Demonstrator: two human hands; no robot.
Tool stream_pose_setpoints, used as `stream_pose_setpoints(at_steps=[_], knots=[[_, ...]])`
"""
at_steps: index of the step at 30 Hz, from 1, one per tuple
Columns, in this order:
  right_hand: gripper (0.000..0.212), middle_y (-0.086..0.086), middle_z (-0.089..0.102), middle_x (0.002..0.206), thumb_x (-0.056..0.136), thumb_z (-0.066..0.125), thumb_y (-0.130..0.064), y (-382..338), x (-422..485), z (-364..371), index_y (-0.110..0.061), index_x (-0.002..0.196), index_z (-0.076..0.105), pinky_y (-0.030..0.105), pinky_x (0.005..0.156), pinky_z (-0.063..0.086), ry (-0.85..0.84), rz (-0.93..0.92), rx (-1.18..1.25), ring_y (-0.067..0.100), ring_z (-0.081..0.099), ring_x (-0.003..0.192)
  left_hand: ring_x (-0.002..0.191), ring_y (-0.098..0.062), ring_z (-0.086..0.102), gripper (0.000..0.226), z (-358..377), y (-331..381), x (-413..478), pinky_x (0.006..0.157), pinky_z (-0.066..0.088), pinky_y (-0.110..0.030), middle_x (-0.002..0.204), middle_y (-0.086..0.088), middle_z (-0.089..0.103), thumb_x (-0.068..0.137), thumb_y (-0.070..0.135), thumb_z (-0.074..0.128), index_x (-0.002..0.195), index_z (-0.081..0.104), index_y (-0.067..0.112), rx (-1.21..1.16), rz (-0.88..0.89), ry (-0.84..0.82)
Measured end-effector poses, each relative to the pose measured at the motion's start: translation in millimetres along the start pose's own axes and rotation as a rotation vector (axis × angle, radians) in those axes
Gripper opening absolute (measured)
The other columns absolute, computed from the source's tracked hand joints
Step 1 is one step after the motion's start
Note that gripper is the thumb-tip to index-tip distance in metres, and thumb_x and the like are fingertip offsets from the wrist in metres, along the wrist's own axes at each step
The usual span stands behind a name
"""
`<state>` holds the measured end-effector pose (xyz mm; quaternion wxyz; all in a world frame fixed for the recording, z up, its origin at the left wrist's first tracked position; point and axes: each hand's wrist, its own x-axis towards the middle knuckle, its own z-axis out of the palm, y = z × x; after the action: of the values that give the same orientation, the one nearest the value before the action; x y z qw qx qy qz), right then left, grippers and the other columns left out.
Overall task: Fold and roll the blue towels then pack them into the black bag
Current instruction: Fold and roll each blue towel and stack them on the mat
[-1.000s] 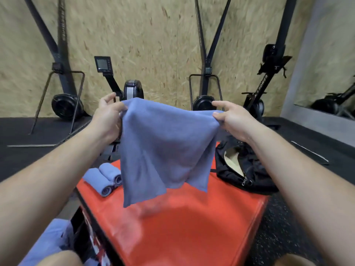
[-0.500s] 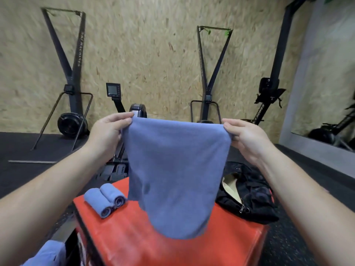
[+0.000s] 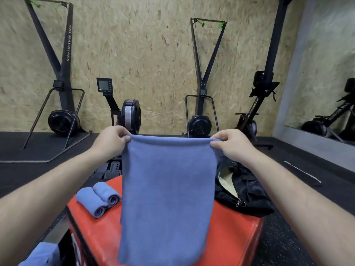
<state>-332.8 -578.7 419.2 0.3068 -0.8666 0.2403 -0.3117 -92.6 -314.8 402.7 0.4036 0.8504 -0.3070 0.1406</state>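
Hands [image 3: 112,141] [image 3: 229,144] pinch one towel [image 3: 167,198]; two rolls [image 3: 90,204] [image 3: 106,193]; perhaps spares [image 3: 41,254].

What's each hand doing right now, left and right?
Left hand: closed, pinching the top left corner of the blue towel.
Right hand: closed, pinching the towel's top right corner.

A red vinyl-covered padded box [image 3: 230,237] stands on dark speckled rubber flooring [image 3: 288,246]. Two rolled blue towels [image 3: 99,198] lie side by side, touching each other, at the box's far left corner. An unzipped black fabric bag [image 3: 247,191] sits at its far right corner.
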Motion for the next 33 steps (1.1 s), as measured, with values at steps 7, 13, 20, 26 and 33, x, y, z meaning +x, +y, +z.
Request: stream_pose_setpoints(at_steps=[7, 13, 20, 26, 33], knots=[[0.013, 0.000, 0.072, 0.082, 0.093, 0.065, -0.015, 17.6, 43.7, 23.8, -0.021, 0.086, 0.074, 0.031, 0.062, 0.054, 0.097, 0.155, 0.288, 0.014, 0.067, 0.059, 0.057, -0.022, 0.071, 0.014, 25.0, -0.7, 49.1, 0.043, 0.052, -0.029, 0.091, -0.016, 0.065, 0.102, 0.009, 0.053, 0.089, 0.058, 0.010, -0.351, -0.122, -0.014], [0.013, 0.001, 0.076, 0.079, 0.089, 0.067, -0.012, 38.9, 37.4, 36.0, -0.021, 0.084, 0.075, 0.031, 0.072, 0.059, 0.105, 0.049, 0.251, 0.017, 0.073, 0.076, 0.080, -0.023, 0.075, 0.011, 43.5, -10.5, 32.5, 0.070, 0.058, -0.028, 0.086, -0.011, 0.071, 0.097, 0.005, 0.059, 0.091, 0.067, 0.010, -0.530, -0.105, -0.003], [0.009, -0.006, 0.067, 0.067, 0.086, 0.072, -0.021, 128.7, -51.8, 108.9, -0.016, 0.082, 0.078, 0.024, 0.059, 0.041, -0.078, 0.254, 0.191, 0.008, 0.055, 0.061, 0.077, -0.017, 0.069, 0.024, 114.3, -83.6, -70.5, 0.075, 0.053, -0.028, 0.081, -0.011, 0.073, 0.077, 0.029, 0.066, 0.082, 0.075, 0.007, -0.502, -0.383, -0.138], [0.013, -0.001, 0.063, 0.062, 0.082, 0.072, -0.016, 200.4, -143.5, 182.6, -0.014, 0.070, 0.071, 0.029, 0.053, 0.037, -0.215, 0.498, 0.007, 0.013, 0.056, 0.058, 0.058, -0.015, 0.062, 0.015, 184.3, -151.8, -178.8, 0.067, 0.055, -0.033, 0.066, -0.005, 0.067, 0.078, -0.001, 0.073, 0.080, 0.066, 0.013, -0.223, -0.479, -0.379], [0.022, -0.003, 0.063, 0.096, 0.082, 0.066, -0.032, 213.5, -160.3, 208.4, -0.028, 0.102, 0.073, 0.036, 0.090, 0.042, -0.213, 0.200, -0.436, 0.028, 0.055, 0.103, 0.103, -0.034, 0.054, 0.014, 203.5, -162.6, -198.7, 0.087, 0.041, -0.040, 0.101, 0.000, 0.066, 0.083, 0.028, 0.068, 0.097, 0.070, 0.027, 0.365, -0.106, -0.385]])
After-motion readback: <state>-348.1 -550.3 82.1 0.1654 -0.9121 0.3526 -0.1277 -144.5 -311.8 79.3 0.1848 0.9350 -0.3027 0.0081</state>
